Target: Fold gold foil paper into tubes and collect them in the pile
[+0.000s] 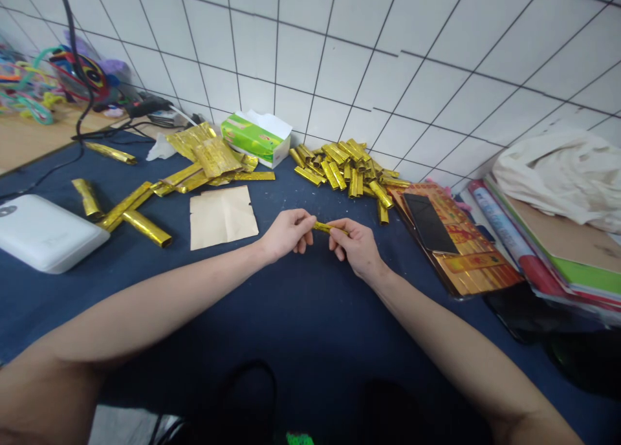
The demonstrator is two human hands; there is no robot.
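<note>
Pinched between both my hands is a narrow roll of gold foil paper (322, 226), held level above the dark blue tabletop. My left hand (290, 232) is closed on its left end, and my right hand (356, 243) grips the right end; the fingers hide both ends. Behind the hands lies a heap of short gold foil paper tubes (339, 163). A creased, square sheet of tan paper (224, 217) rests just left of my left hand. Further left are flat gold foil sheets (213, 155) and longer gold strips (148, 228).
A green tissue pack (256, 136) stands against the white tiled wall. At the left are a white box-shaped device (51, 231) and a black cable (77, 63). On the right, a black phone (429, 222) lies on red-gold packets (478, 273), beside stacked folders (557, 238) and white cloth (563, 173).
</note>
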